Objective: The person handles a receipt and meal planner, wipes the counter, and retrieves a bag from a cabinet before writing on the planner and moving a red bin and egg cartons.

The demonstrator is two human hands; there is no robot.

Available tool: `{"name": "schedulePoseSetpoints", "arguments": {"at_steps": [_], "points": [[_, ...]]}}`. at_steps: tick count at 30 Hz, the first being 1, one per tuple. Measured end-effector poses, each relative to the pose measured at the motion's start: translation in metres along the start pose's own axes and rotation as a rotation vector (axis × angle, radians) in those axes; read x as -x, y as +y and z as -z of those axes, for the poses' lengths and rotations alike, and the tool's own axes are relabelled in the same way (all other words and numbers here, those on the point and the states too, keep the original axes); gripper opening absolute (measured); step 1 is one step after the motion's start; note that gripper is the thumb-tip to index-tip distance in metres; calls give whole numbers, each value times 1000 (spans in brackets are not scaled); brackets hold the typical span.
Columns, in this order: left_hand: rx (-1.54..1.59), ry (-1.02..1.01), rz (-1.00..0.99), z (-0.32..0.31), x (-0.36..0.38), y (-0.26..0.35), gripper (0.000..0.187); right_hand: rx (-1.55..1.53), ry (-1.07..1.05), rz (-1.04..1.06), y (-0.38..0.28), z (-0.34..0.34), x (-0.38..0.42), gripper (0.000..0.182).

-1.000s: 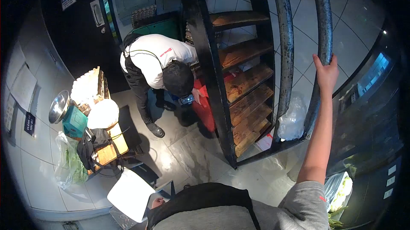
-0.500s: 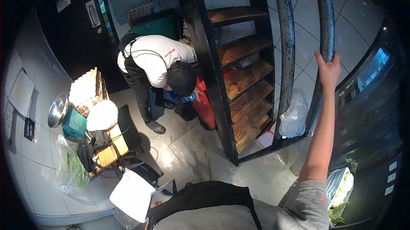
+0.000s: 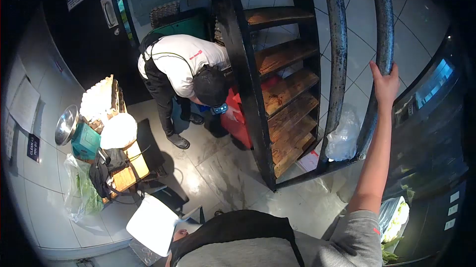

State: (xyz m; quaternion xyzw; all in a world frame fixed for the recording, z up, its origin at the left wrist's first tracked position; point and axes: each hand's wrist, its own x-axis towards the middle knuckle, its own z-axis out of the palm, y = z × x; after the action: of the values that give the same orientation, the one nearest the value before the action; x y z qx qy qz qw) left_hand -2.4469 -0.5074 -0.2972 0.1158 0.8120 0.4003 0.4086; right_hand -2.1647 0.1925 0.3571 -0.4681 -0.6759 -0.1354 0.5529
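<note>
My right hand (image 3: 385,84) is closed around the worn metal handrail (image 3: 383,24), at the end of my stretched-out arm. Low in the view, only a small part of my left hand (image 3: 180,234) shows beside a white chair (image 3: 148,225). My body and dark apron cover the rest of it, so its grip cannot be made out. A steep staircase (image 3: 287,98) with wooden treads and dark side beams rises ahead of me. Beyond it a co-worker (image 3: 181,63) bends over a red bag (image 3: 237,123), near a small lit device (image 3: 219,109).
On the left, egg trays (image 3: 99,100), a green scale (image 3: 85,143) with a metal pan, a white bundle (image 3: 119,131) and a black bag (image 3: 110,165) crowd a wooden surface. Clear plastic bags (image 3: 343,135) hang by the rail foot. Bagged vegetables (image 3: 395,222) lie at lower right.
The view has shifted very slightly. A bit more of my left hand shows by the chair. My right hand stays on the handrail, and the co-worker remains bent over.
</note>
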Motion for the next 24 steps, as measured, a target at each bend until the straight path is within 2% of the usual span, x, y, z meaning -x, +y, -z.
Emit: {"name": "schedulePoseSetpoints", "arguments": {"at_steps": [1,5,7,10,14,19,21,24], "points": [[-49,78,283,-20,5,60,35,1,0,-1,-1,1,0,61],[3,4,241,-17,0,53,33,-15,-50,-50,-3,2,-1,62],[-111,5,202,-16,1,55,32,-14,-51,-62,-3,2,-1,63],[-69,-33,237,-15,-3,55,32,-3,-99,-106,-1,1,-4,64],[-58,-26,209,-14,0,64,31,-1,-59,-45,5,-2,-4,67],[2,11,284,-12,17,95,31,-13,-69,-59,11,-4,-3,64],[-27,20,263,-15,6,79,31,-46,-66,-60,11,-5,-1,58],[-61,9,230,-13,-3,64,33,-35,-15,3,31,-14,-5,68]]}}
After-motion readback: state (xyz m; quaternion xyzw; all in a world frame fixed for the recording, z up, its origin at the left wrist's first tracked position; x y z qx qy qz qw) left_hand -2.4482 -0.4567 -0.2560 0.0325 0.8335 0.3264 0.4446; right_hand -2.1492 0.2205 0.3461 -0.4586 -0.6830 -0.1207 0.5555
